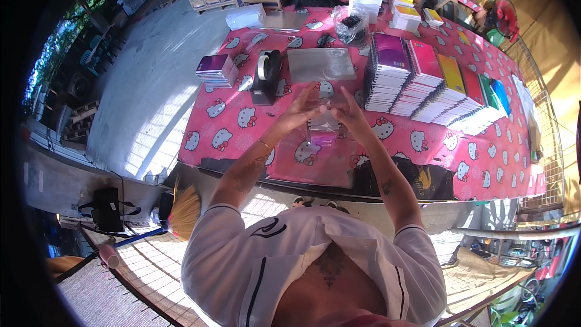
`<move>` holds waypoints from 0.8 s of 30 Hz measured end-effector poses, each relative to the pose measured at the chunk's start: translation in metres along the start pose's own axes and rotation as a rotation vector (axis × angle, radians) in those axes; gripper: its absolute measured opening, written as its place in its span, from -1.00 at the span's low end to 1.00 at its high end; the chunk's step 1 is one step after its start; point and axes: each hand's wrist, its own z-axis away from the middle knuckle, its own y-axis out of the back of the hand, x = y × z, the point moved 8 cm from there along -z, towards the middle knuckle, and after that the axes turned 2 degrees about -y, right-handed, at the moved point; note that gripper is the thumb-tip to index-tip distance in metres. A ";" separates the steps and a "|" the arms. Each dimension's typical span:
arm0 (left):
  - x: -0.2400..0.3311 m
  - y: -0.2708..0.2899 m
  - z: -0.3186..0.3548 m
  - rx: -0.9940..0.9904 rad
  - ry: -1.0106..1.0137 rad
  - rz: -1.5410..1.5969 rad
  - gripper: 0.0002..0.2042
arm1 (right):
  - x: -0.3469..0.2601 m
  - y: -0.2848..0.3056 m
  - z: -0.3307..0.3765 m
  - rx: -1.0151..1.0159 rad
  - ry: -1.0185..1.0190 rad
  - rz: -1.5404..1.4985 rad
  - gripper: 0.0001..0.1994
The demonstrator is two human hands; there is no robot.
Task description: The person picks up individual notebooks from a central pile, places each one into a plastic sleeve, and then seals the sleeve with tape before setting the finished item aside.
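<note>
- A small stack of purple-covered booklets (pixel 216 70) sits near the surface's left edge, seemingly finished.
- A black tape dispenser (pixel 267 75) stands beside it.
- The left hand (pixel 301 111) and right hand (pixel 349 111) together pinch a clear plastic sleeve (pixel 322 128) above the pink cartoon-cat surface (pixel 242 139), mid-packing.
- Rows of coloured spiral notebooks (pixel 436 85) toward the right edge look still unwrapped.

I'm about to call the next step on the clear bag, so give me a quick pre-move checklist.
1. Both hands on the clear bag: ok, left hand and right hand hold its top.
2. Bag mouth open: cannot tell.
3. Tape dispenser close by: ok, just left of the hands.
4. Spare clear bags on the table: ok.
5. Notebook stacks upright and tidy: ok.
</note>
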 end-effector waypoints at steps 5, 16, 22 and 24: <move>-0.049 0.023 0.017 -0.140 0.145 -0.181 -0.42 | -0.014 -0.006 -0.012 -0.064 0.102 0.348 -0.49; 0.050 -0.022 0.057 0.000 -0.414 -0.972 -0.70 | -0.048 -0.028 0.047 0.115 0.538 0.910 -0.69; 0.058 -0.015 0.025 0.076 -0.170 -0.915 -0.79 | -0.056 -0.028 0.033 0.258 0.333 0.887 -0.70; 0.057 -0.016 0.017 0.082 -0.156 -0.973 -0.81 | -0.056 -0.029 0.031 0.260 0.331 0.910 -0.69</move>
